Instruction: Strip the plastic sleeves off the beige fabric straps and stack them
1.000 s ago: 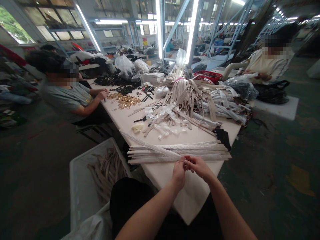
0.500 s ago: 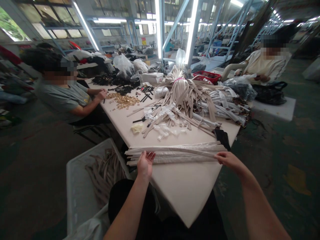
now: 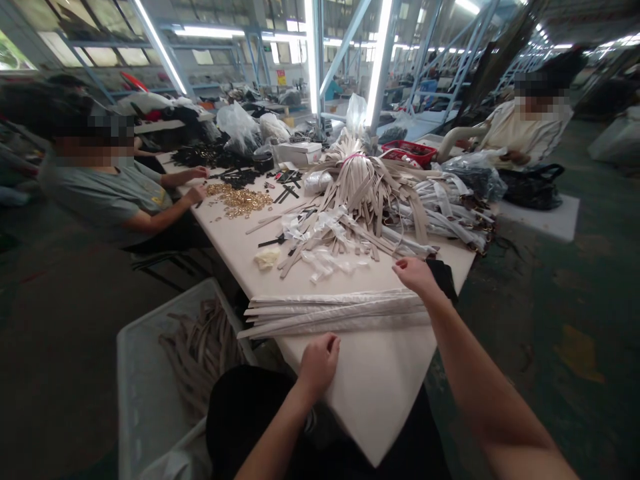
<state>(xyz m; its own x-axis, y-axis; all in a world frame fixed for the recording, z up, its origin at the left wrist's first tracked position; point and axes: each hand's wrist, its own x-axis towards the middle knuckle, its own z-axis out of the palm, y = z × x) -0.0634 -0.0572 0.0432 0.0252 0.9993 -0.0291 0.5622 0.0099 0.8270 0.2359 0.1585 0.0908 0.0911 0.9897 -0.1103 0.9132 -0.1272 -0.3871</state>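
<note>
Fingers of the left hand (image 3: 320, 363) are resting curled together, gripping nothing visible, at six o'clock on the white worktable (image 3: 373, 400); those of the right hand (image 3: 415, 277) are hovering apart at two o'clock. Paper-wrapped strips (image 3: 333, 313) are overhanging the table edge at ten o'clock, risking a slide into the crate (image 3: 137, 407) if knocked. A black item (image 3: 443, 277) is partly hidden behind the right hand, its kind unclear.

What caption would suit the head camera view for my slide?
Left hand rests on the cream table below plastic-wrapped straps while the right hand reaches past them.
</note>
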